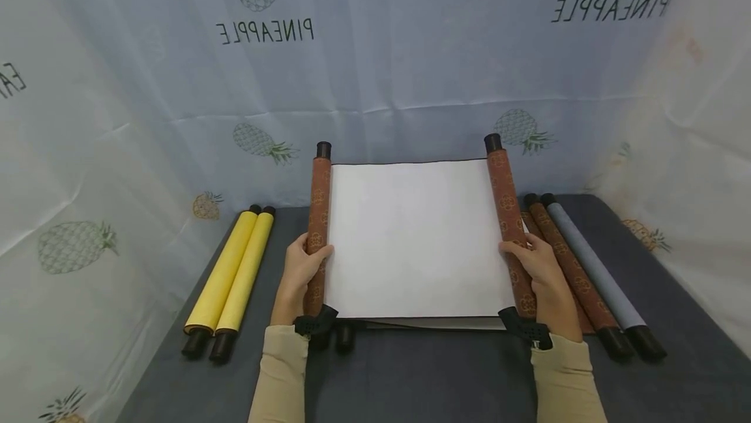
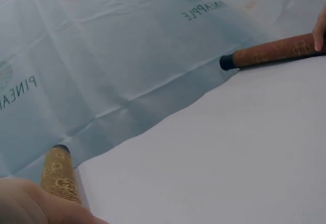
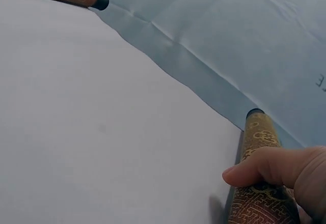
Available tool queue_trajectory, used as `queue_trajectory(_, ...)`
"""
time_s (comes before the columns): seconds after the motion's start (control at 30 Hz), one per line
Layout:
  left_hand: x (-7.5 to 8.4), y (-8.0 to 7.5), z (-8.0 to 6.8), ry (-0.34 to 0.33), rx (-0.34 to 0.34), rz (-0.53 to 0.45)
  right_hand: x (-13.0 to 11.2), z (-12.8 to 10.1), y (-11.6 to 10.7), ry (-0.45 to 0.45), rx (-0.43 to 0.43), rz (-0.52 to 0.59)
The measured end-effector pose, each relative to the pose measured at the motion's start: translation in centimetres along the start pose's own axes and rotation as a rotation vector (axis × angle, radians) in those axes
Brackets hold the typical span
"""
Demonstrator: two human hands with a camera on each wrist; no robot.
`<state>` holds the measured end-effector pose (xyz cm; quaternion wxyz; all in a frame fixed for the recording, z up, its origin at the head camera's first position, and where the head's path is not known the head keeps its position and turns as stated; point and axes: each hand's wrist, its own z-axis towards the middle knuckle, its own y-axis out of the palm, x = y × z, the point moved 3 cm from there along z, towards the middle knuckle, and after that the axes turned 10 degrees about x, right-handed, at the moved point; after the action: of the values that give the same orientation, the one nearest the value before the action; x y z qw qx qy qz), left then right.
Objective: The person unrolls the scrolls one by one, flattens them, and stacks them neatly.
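Note:
A scroll with brown, gold-patterned rolls and black end knobs is spread open, its blank white paper [image 1: 416,240] facing up. My left hand [image 1: 296,274] grips the scroll's left roll [image 1: 320,198], thumb on the front near the paper's edge. On the other side, my right hand [image 1: 541,274] holds the right roll [image 1: 503,182] the same way. In the left wrist view that hand covers the lower part of the left roll [image 2: 60,175]. The right wrist view has my thumb lying across the patterned right roll [image 3: 262,137].
Two yellow scrolls [image 1: 246,266] lie side by side on the dark grey table [image 1: 422,380] at left. To the right are a brown scroll [image 1: 569,263] and a grey scroll [image 1: 595,263]. Black knobs [image 1: 345,338] poke out below the open scroll. Pineapple-print cloth [image 1: 399,64] hangs behind.

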<state>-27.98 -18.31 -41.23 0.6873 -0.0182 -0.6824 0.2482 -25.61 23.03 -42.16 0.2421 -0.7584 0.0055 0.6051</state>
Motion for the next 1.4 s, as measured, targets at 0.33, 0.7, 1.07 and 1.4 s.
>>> queue_trajectory(0.33, 0.2, -0.3, 0.2, -0.05, -0.025, -0.035, -0.4, -0.1, -0.4, -0.016, -0.047, -0.044)
queue_trajectory(0.7, -0.4, -0.5, -0.1, -0.033, 0.022, -0.043, -0.9, -0.2, -0.3, -0.027, -0.031, -0.053)
queue_trajectory(1.07, -0.6, -0.5, 0.3, -0.111, 0.034, -0.017, 0.0, 0.0, -0.6, 0.051, 0.071, -0.013)
queue_trajectory(1.4, -1.0, -1.2, 0.5, -0.092, 0.008, -0.069, 0.0, 0.1, -0.9, 0.086, 0.081, 0.014)
